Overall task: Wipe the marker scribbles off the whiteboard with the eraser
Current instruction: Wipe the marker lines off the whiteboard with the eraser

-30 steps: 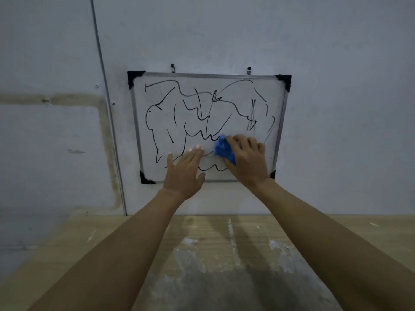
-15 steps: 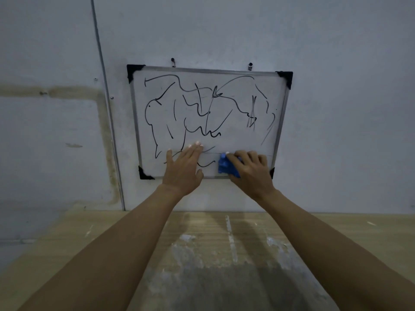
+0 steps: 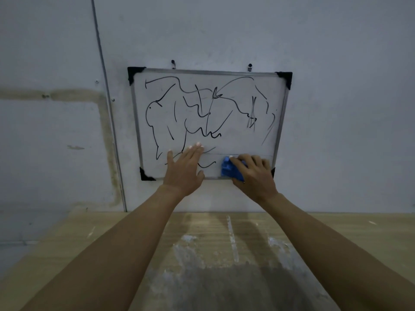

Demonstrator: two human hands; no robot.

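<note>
A big grey wall (image 3: pixel 336 63) fills the far side, with a brown dirty stripe (image 3: pixel 56 95) on its left part and a thin pipe (image 3: pixel 105 108) running up and down beside it. Near the person lies a wooden surface (image 3: pixel 67 254) with white and grey smudges in the middle. A whiteboard (image 3: pixel 238 144) hangs on the wall above the far edge of the surface. It has a silver frame and black corner caps (image 3: pixel 133 74). Black marker scribbles (image 3: pixel 213 136) run over the left, the middle and the top of the board, and one wavy line sits low down between the two hands. Two bare arms reach out from the near side to the board. The left hand (image 3: pixel 184 169) lies flat on the lower middle of the board, with its fingers straight and close together, pointing up, and it holds nothing. The right hand (image 3: pixel 256 176) is at the lower right corner of the board. Its fingers are bent over the blue eraser (image 3: pixel 229 169) and hold it against the board. The eraser touches the bottom of the board, just left of that hand, and part of it is hidden under the fingers. Two small hooks (image 3: pixel 250 66) sit at the top edge of the board.
</note>
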